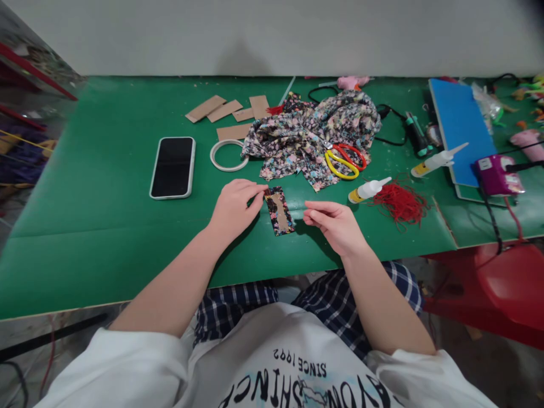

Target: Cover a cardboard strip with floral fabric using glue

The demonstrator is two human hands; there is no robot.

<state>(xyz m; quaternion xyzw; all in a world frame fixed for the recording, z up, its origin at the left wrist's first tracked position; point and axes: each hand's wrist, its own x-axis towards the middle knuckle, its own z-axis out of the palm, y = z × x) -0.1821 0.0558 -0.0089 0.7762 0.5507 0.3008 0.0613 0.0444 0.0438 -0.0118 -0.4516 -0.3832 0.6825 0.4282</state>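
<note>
A small cardboard piece with floral fabric folded over its edges lies on the green table in front of me, bare brown board showing along its middle. My left hand is closed, thumb and fingertips pinching its upper left corner. Just to its right, apart from the piece, my right hand holds its thumb and fingertips pressed together; anything between them is too small to make out. Crumpled floral fabric lies beyond both hands, with scissors with one red and one yellow handle on its front edge.
A phone and a white tape roll lie left. Several cardboard pieces lie behind. To the right are a glue bottle, red strings, a second bottle, a blue board and a purple device.
</note>
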